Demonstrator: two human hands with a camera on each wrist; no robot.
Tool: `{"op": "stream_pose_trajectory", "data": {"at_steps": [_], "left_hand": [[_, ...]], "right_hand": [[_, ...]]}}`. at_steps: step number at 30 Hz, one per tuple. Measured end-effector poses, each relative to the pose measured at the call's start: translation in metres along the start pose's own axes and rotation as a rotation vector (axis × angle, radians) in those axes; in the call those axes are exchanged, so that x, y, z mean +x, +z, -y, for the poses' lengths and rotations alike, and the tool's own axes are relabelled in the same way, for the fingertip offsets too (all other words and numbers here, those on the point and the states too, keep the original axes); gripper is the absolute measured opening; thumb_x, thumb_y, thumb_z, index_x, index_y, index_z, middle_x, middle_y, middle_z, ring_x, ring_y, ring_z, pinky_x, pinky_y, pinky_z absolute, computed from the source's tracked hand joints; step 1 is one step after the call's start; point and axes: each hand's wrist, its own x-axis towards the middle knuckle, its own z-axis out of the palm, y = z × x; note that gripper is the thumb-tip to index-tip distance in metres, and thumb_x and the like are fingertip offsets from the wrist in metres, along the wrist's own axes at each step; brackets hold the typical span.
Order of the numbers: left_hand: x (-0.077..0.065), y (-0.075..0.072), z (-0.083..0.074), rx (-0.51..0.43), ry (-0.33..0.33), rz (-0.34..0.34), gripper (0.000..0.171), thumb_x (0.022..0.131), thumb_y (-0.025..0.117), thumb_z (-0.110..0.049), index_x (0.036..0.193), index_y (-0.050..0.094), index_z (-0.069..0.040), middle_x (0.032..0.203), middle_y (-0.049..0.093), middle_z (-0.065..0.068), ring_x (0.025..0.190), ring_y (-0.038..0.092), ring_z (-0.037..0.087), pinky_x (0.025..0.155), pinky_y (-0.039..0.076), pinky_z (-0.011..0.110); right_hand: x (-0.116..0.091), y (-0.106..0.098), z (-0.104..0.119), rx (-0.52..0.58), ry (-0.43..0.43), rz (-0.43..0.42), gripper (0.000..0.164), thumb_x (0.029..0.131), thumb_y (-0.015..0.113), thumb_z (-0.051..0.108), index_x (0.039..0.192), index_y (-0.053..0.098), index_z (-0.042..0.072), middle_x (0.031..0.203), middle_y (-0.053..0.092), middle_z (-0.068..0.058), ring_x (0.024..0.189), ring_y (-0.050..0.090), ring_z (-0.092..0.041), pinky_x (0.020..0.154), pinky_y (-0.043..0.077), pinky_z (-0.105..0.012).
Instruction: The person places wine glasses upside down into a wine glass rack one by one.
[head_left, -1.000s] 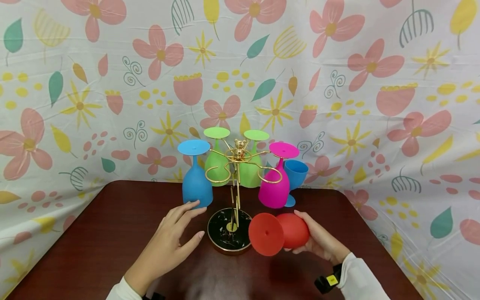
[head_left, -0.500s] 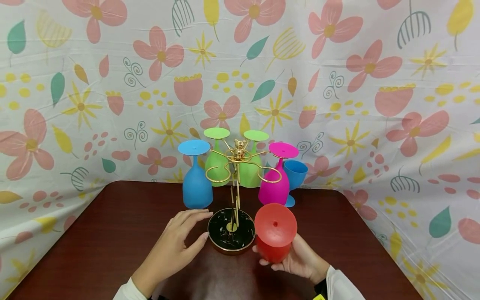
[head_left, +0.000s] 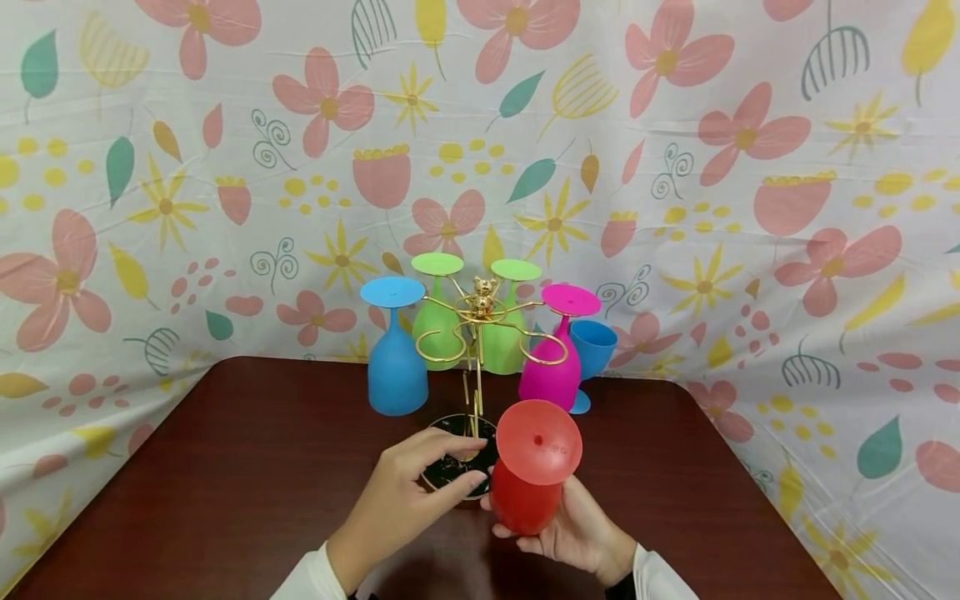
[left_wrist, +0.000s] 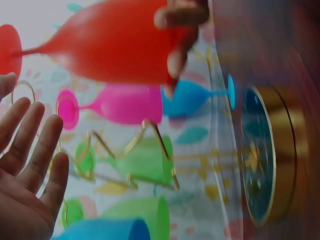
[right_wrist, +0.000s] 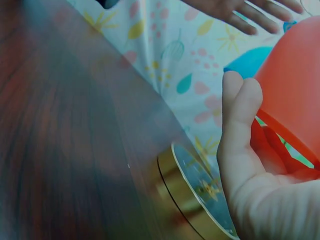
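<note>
My right hand [head_left: 588, 533] grips a red plastic goblet [head_left: 528, 500] by its bowl, foot upward and mouth down, in front of the rack. My left hand [head_left: 405, 496] reaches in from the left with its fingers extended, fingertips close to the goblet's left side. In the left wrist view that hand's fingers [left_wrist: 42, 145] are spread near the goblet's foot [left_wrist: 10, 52] and hold nothing. The gold wire goblet rack [head_left: 480, 367], topped by a small bear figure [head_left: 484, 296], stands behind both hands. Its round black base [head_left: 442, 475] is partly hidden by them.
Upside down on the rack hang a blue goblet [head_left: 397, 375], two green goblets, one [head_left: 435, 329] left of the other [head_left: 502, 346], and a magenta goblet [head_left: 551, 367]. Another blue goblet [head_left: 595, 346] stands upright on the dark wooden table [head_left: 187, 500]. A floral cloth [head_left: 262, 208] hangs behind.
The red goblet has turned from lying sideways to foot-up and shifted slightly left with my right hand. My left hand has moved right, from near the hanging blue goblet toward the red one.
</note>
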Motion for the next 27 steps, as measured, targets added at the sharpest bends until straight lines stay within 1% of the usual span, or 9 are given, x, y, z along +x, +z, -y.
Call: {"op": "stream_pose_trajectory", "data": {"at_steps": [5,9,12,14,20,25,27], "left_hand": [[0.006,0.015,-0.006,-0.034,-0.002,-0.022,0.035,0.088,0.079,-0.025,0.122,0.071,-0.021,0.113,0.068,-0.008,0.105,0.062,0.012,0.085,0.057,0.034],[0.008,0.022,-0.008,-0.052,-0.029,-0.052,0.035,0.088,0.08,-0.024,0.122,0.072,-0.018,0.113,0.07,-0.006,0.106,0.062,0.014,0.085,0.057,0.036],[0.008,0.024,-0.009,-0.06,-0.033,-0.066,0.036,0.088,0.08,-0.022,0.123,0.072,-0.016,0.112,0.071,-0.006,0.104,0.063,0.014,0.085,0.057,0.037],[0.009,0.024,-0.008,-0.056,-0.019,-0.073,0.036,0.089,0.079,-0.022,0.123,0.072,-0.015,0.11,0.072,-0.005,0.102,0.064,0.014,0.084,0.057,0.036],[0.009,0.022,-0.007,-0.067,-0.021,-0.08,0.034,0.089,0.079,-0.023,0.122,0.073,-0.015,0.109,0.073,-0.006,0.1,0.064,0.014,0.084,0.057,0.035],[0.01,0.022,-0.006,-0.067,0.001,-0.089,0.034,0.088,0.08,-0.02,0.121,0.073,-0.014,0.109,0.073,-0.005,0.101,0.064,0.015,0.084,0.057,0.035],[0.01,0.022,-0.006,-0.064,0.013,-0.094,0.035,0.088,0.08,-0.019,0.122,0.073,-0.014,0.109,0.073,-0.005,0.101,0.065,0.015,0.084,0.057,0.035]], "right_hand": [[0.005,0.006,-0.009,-0.012,-0.023,-0.027,0.06,0.104,0.034,0.06,0.137,0.058,0.017,0.135,0.06,-0.011,0.116,0.064,-0.027,0.095,0.051,-0.03],[0.008,0.01,-0.014,-0.009,-0.025,-0.063,0.061,0.104,0.033,0.061,0.133,0.06,0.015,0.131,0.061,-0.01,0.115,0.065,-0.027,0.093,0.052,-0.029],[0.01,0.013,-0.017,-0.011,-0.032,-0.078,0.062,0.104,0.03,0.061,0.133,0.059,0.014,0.13,0.061,-0.01,0.114,0.065,-0.027,0.094,0.052,-0.028],[0.011,0.015,-0.018,-0.01,-0.036,-0.083,0.064,0.104,0.028,0.062,0.133,0.058,0.014,0.129,0.061,-0.01,0.114,0.065,-0.027,0.094,0.052,-0.029],[0.014,0.02,-0.022,0.015,-0.028,-0.1,0.066,0.103,0.027,0.065,0.132,0.058,0.014,0.128,0.062,-0.008,0.116,0.064,-0.026,0.099,0.048,-0.031],[0.017,0.021,-0.024,0.009,-0.042,-0.073,0.065,0.103,0.027,0.064,0.134,0.058,0.015,0.13,0.061,-0.009,0.118,0.062,-0.028,0.101,0.047,-0.033],[0.018,0.022,-0.024,-0.028,-0.057,-0.069,0.064,0.104,0.025,0.063,0.135,0.058,0.018,0.131,0.06,-0.009,0.119,0.061,-0.03,0.101,0.048,-0.036]]}}
